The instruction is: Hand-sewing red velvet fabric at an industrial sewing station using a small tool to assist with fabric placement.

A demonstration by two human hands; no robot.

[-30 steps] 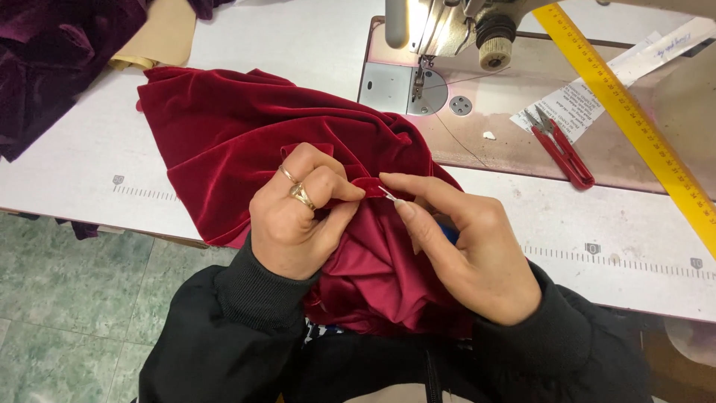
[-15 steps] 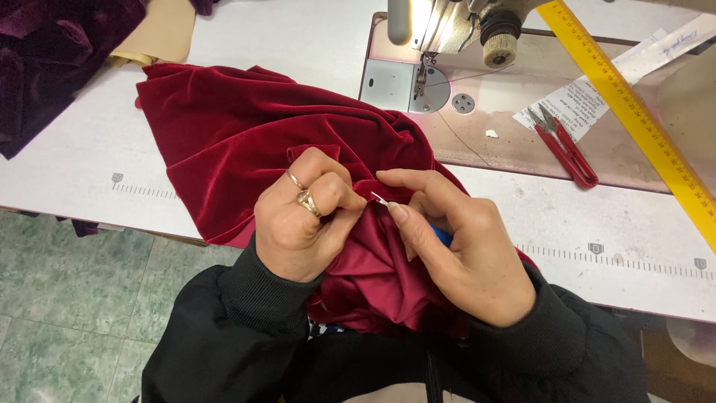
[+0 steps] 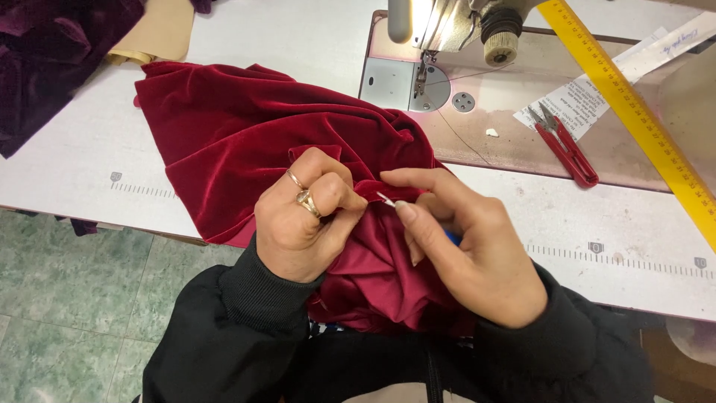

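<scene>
A dark red velvet cloth (image 3: 239, 134) lies on the white sewing table (image 3: 89, 157) and hangs into my lap, showing its shiny satin underside. My left hand (image 3: 306, 224), with two rings, is shut on a small fold of the cloth at its middle. Just right of it, my right hand (image 3: 470, 246) holds a small seam ripper (image 3: 386, 198). Its metal tip touches the pinched fold, and a bit of its blue handle shows under the fingers.
A sewing machine (image 3: 447, 22) with its needle plate (image 3: 406, 78) stands at the back. Red thread snips (image 3: 567, 145) lie on a printed paper slip (image 3: 589, 89) beside a yellow ruler (image 3: 634, 112). Dark purple velvet (image 3: 52, 52) and beige cloth (image 3: 156, 33) sit far left.
My left hand has tightened on the fold, and the tool tip in my right hand has come in closer to it. The cloth has barely shifted.
</scene>
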